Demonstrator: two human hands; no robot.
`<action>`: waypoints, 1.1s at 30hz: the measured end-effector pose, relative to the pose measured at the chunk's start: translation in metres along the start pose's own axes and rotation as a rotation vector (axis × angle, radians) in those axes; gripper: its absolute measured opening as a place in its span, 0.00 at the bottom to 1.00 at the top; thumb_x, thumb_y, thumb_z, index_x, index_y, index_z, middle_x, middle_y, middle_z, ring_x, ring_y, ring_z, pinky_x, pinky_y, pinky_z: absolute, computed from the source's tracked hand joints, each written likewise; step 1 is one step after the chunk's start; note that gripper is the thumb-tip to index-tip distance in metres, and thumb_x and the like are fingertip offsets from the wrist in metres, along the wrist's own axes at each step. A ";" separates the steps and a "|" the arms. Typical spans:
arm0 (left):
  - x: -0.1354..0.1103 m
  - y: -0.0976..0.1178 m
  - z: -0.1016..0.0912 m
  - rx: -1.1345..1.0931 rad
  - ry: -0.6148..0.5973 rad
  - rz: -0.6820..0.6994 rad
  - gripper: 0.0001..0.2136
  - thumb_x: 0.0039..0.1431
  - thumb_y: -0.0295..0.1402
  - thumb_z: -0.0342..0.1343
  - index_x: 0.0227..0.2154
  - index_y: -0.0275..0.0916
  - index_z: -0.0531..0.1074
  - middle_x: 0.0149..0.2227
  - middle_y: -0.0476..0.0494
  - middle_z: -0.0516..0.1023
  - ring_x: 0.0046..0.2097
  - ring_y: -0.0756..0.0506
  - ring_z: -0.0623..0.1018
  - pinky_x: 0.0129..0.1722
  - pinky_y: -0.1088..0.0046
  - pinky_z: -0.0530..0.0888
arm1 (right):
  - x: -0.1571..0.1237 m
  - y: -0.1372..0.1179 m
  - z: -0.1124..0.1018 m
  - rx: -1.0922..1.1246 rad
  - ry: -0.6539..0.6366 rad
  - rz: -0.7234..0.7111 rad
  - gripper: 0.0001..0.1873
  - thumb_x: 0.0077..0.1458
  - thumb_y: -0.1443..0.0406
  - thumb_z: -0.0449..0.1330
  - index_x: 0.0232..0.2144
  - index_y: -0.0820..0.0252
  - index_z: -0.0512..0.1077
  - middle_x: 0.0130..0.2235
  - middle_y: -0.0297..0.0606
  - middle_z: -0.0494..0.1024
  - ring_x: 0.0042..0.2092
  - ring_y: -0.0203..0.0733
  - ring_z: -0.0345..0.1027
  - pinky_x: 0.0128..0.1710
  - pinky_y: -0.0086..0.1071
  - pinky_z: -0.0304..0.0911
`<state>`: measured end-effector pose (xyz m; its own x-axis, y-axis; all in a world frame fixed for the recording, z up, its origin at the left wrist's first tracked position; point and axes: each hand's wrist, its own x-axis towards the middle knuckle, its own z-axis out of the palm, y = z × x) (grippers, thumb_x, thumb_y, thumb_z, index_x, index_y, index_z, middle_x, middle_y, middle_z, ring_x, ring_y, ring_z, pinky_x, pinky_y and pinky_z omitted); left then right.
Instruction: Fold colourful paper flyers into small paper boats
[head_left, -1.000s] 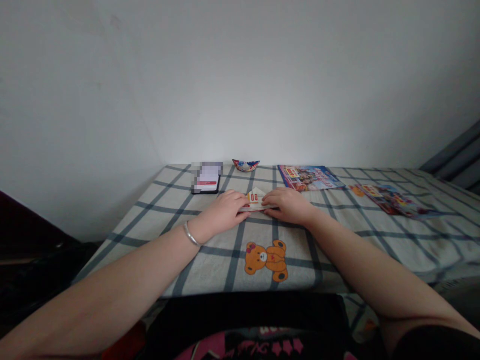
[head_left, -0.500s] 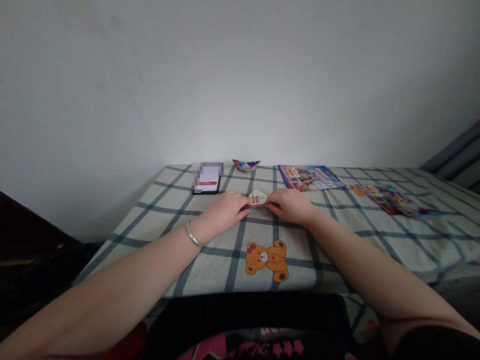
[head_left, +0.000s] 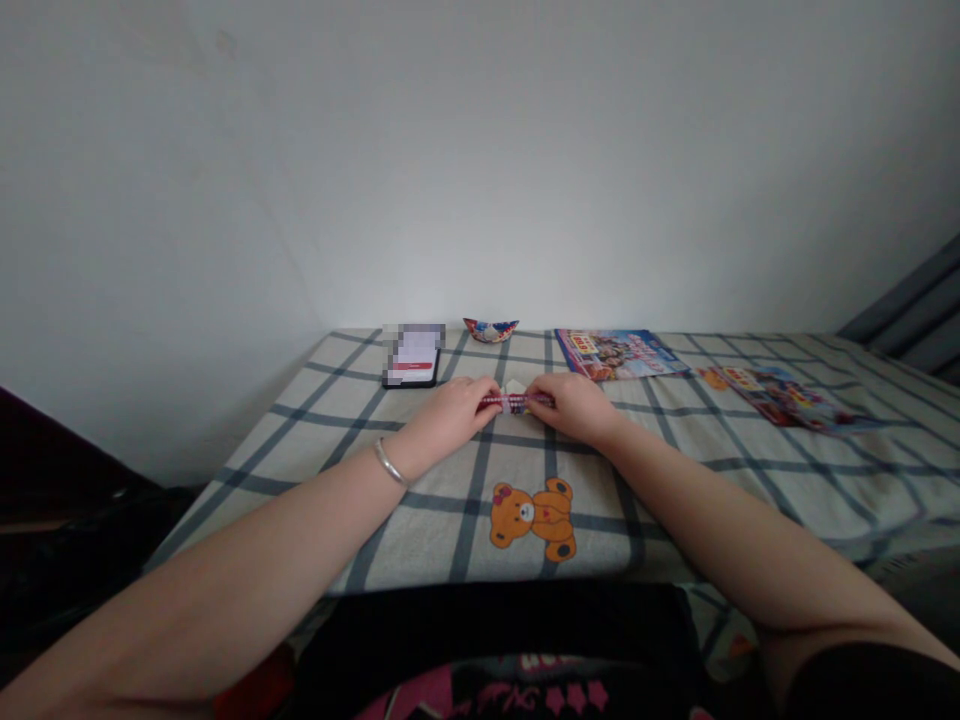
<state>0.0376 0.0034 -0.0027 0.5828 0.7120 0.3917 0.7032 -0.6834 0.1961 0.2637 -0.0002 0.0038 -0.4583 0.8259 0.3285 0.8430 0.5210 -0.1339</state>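
A small folded piece of printed paper (head_left: 516,398) lies on the checked cloth (head_left: 675,470) between my two hands. My left hand (head_left: 448,412), with a silver bangle on the wrist, pinches the paper's left end with closed fingers. The right end is pinched in my right hand (head_left: 571,406). The lower strip of the paper is turned up, so a thin red-patterned edge faces me and a pale point shows behind it.
A phone (head_left: 412,355) lies at the back left by the wall. A finished paper boat (head_left: 490,329) stands beside it. Two colourful leaflets (head_left: 619,353) (head_left: 787,398) lie to the right. A bear print (head_left: 534,507) marks the cloth near me.
The paper's lower edge has been folded upward, hiding most of the triangle that showed before. Both hands have shifted slightly away from me with it.
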 end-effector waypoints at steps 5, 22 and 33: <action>0.003 -0.001 0.002 -0.001 0.015 0.016 0.07 0.63 0.31 0.56 0.42 0.37 0.71 0.40 0.43 0.78 0.41 0.43 0.77 0.43 0.66 0.73 | 0.002 0.001 0.004 0.079 -0.006 0.073 0.08 0.59 0.61 0.60 0.37 0.58 0.75 0.37 0.39 0.80 0.38 0.41 0.72 0.36 0.29 0.60; 0.009 -0.016 0.013 -0.088 0.061 0.039 0.11 0.60 0.26 0.57 0.46 0.37 0.71 0.45 0.42 0.77 0.46 0.43 0.77 0.48 0.63 0.74 | 0.011 0.004 0.014 0.112 0.015 0.132 0.06 0.56 0.62 0.63 0.32 0.59 0.76 0.34 0.38 0.79 0.36 0.40 0.71 0.34 0.30 0.59; 0.007 -0.017 0.015 0.047 0.174 0.138 0.08 0.61 0.27 0.57 0.43 0.38 0.74 0.53 0.38 0.69 0.55 0.40 0.70 0.55 0.56 0.70 | 0.012 -0.002 0.011 0.081 0.034 0.134 0.05 0.56 0.64 0.64 0.30 0.60 0.77 0.32 0.39 0.78 0.36 0.41 0.69 0.36 0.31 0.59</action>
<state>0.0359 0.0220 -0.0169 0.5986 0.5712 0.5615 0.6422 -0.7613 0.0898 0.2537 0.0114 -0.0021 -0.3322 0.8821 0.3340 0.8700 0.4233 -0.2528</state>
